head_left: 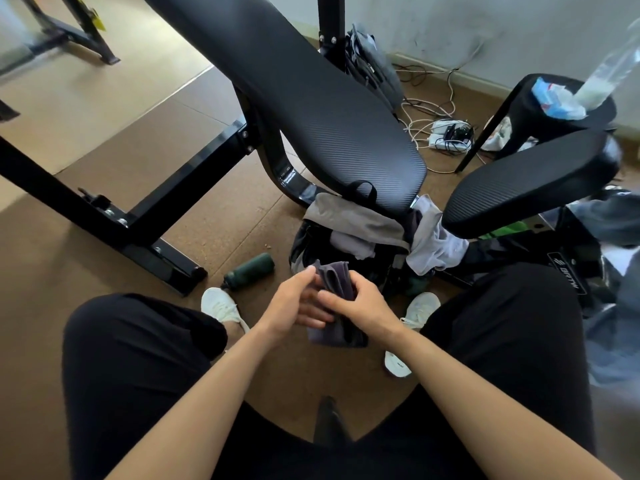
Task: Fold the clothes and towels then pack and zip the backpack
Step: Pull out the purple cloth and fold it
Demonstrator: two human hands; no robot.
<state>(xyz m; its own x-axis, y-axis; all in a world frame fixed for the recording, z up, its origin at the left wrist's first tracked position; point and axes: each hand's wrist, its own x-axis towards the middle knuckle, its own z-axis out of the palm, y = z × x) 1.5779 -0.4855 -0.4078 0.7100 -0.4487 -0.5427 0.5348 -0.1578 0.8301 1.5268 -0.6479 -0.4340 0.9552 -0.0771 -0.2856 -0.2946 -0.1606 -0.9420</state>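
Observation:
Between my knees I hold a small dark grey towel (335, 282), bunched and hanging down. My left hand (294, 306) touches its left side with the fingers mostly extended. My right hand (360, 303) grips it from the right, fingers curled round the cloth. Just beyond them the black backpack (304, 244) stands open on the floor under the bench end. A grey garment (349, 216) drapes over its top, and a pale lilac cloth (433, 244) hangs at its right side.
A black padded bench (311, 91) slants overhead, with a second pad (530, 181) to the right. A dark green bottle (249, 271) lies on the cork floor at the left. Cables and a power strip (446, 133) lie near the wall. A black stool (540, 109) holds plastic bags.

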